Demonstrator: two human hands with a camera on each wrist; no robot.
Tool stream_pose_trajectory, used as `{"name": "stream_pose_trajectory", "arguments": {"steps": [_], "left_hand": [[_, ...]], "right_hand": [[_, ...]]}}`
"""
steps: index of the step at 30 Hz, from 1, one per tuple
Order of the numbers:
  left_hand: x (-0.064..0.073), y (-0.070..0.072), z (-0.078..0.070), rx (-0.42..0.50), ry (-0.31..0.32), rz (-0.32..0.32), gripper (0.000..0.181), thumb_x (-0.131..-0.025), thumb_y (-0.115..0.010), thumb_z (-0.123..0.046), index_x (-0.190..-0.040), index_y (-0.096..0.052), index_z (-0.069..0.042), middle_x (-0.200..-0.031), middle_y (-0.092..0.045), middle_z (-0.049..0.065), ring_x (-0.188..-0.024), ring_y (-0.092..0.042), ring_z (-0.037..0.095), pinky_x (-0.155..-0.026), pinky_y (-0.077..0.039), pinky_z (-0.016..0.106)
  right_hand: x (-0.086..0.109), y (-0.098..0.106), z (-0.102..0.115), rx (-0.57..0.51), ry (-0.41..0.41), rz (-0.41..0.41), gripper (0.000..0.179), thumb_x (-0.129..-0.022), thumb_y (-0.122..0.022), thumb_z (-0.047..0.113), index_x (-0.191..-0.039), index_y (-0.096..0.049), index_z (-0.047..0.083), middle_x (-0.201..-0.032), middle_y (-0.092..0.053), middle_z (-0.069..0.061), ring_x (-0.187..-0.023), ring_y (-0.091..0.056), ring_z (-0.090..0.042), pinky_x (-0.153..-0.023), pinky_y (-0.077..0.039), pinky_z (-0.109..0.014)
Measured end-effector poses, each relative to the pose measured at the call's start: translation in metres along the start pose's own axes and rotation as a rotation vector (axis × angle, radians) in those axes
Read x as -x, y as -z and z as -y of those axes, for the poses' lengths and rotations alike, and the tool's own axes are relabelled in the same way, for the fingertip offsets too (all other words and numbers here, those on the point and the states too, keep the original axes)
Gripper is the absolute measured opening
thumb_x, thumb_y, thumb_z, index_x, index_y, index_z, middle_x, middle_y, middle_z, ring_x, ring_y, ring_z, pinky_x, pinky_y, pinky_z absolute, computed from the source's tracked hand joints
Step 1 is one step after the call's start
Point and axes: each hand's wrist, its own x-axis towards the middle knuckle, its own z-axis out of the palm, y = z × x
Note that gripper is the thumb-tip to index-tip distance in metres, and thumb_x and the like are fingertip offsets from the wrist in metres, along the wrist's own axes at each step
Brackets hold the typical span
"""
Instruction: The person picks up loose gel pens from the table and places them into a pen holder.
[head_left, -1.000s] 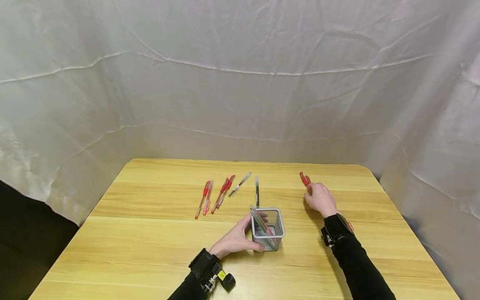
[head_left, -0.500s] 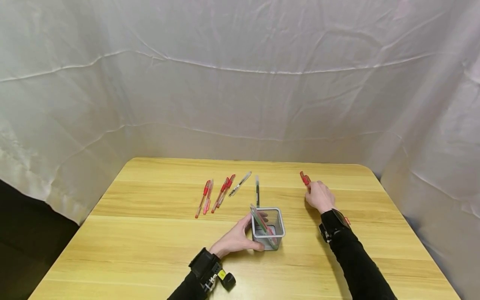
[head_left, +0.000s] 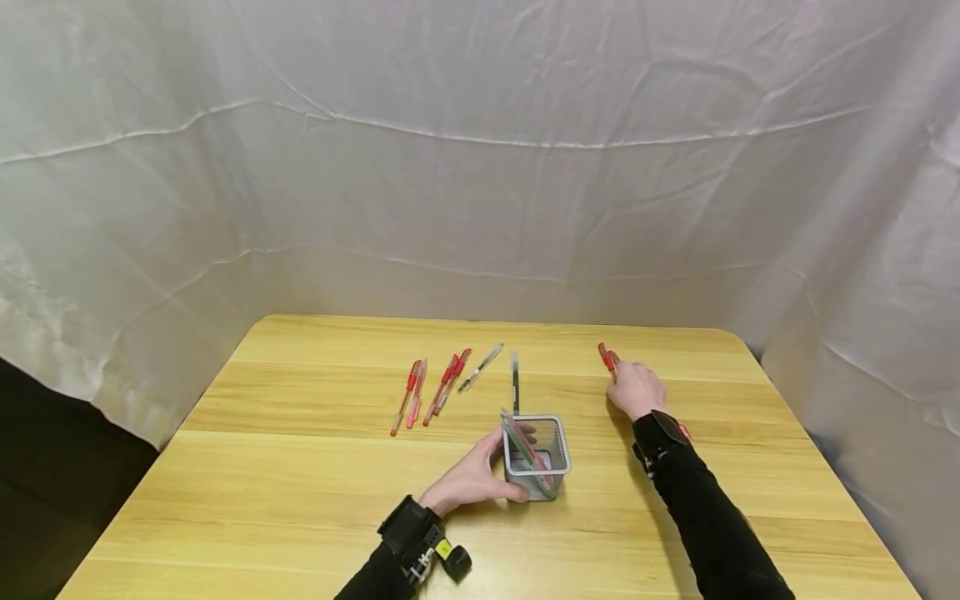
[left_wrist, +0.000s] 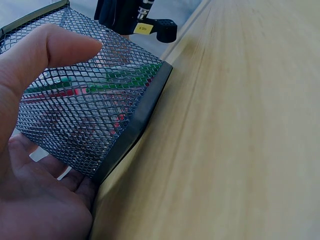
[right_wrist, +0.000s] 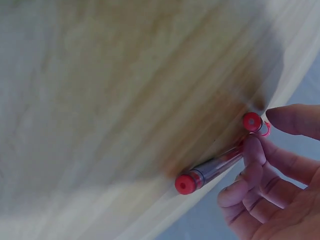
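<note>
My left hand (head_left: 474,475) grips a silver wire-mesh pen holder (head_left: 556,485) from its left side, thumb at the near face and fingers behind. In the left wrist view, the thumb lies across the mesh wall (left_wrist: 75,117). Pens with green and red parts (head_left: 527,446) lean inside the holder. At the right, my right hand (head_left: 637,390) is over two red pens (head_left: 608,357) on the table. In the right wrist view, thumb and index finger pinch one red pen (right_wrist: 252,121) near its end. The other red pen (right_wrist: 215,167) lies beside it, against the curled fingers.
Several red pens (head_left: 411,392) lie on the wooden table (head_left: 300,483) left of the holder. A clear pen with a dark tip (head_left: 480,368) and a black pen (head_left: 515,385) lie behind it. A pale curtain (head_left: 480,208) hangs beyond the table's far edge.
My right hand has shifted slightly left, staying at the two red pens, whose caps moved only a little. The left hand and the pen holder have kept still.
</note>
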Motion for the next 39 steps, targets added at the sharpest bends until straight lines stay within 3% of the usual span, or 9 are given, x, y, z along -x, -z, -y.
{"name": "stream_pose_trajectory", "arguments": {"steps": [12,21,28,33,39], "left_hand": [[0.001,-0.001,0.000,0.009,0.019,0.000,0.085,-0.073,-0.083,-0.013,-0.149,-0.044,-0.019,-0.150,-0.051,0.004,-0.148,-0.037,0.027,-0.125,-0.021,0.047],[0.001,0.000,-0.001,0.023,0.013,0.008,0.085,-0.074,-0.082,-0.013,-0.149,-0.043,-0.016,-0.153,-0.049,0.005,-0.149,-0.035,0.029,-0.125,-0.020,0.049],[0.001,0.001,0.001,0.017,0.008,0.010,0.087,-0.074,-0.082,-0.014,-0.151,-0.042,-0.015,-0.153,-0.048,0.005,-0.149,-0.035,0.029,-0.126,-0.020,0.052],[0.001,0.001,0.001,0.022,0.004,0.011,0.086,-0.074,-0.082,-0.013,-0.150,-0.042,-0.015,-0.155,-0.046,0.005,-0.150,-0.034,0.029,-0.125,-0.020,0.051],[0.001,0.001,0.000,0.037,0.004,0.013,0.084,-0.075,-0.082,-0.012,-0.149,-0.043,-0.013,-0.156,-0.045,0.004,-0.151,-0.033,0.029,-0.126,-0.019,0.051]], "right_hand": [[-0.009,-0.005,0.002,0.045,-0.002,0.008,0.021,-0.095,-0.052,0.013,-0.096,-0.063,-0.006,-0.097,-0.066,-0.029,-0.089,-0.064,-0.050,-0.069,-0.054,-0.062],[-0.006,-0.004,0.000,0.036,0.019,0.005,0.019,-0.094,-0.049,0.009,-0.091,-0.060,-0.005,-0.097,-0.065,-0.029,-0.089,-0.063,-0.050,-0.067,-0.053,-0.058],[-0.003,-0.003,0.003,0.040,0.011,-0.005,0.025,-0.097,-0.044,0.011,-0.098,-0.060,-0.009,-0.105,-0.066,-0.034,-0.094,-0.064,-0.053,-0.071,-0.053,-0.061],[0.001,-0.003,0.006,0.040,0.036,-0.031,0.023,-0.096,-0.045,0.012,-0.093,-0.058,-0.007,-0.096,-0.065,-0.031,-0.086,-0.065,-0.049,-0.064,-0.053,-0.059],[0.010,0.000,0.009,-0.002,0.096,-0.124,0.019,-0.094,-0.051,0.014,-0.084,-0.055,-0.002,-0.083,-0.062,-0.025,-0.074,-0.063,-0.044,-0.055,-0.048,-0.054]]}}
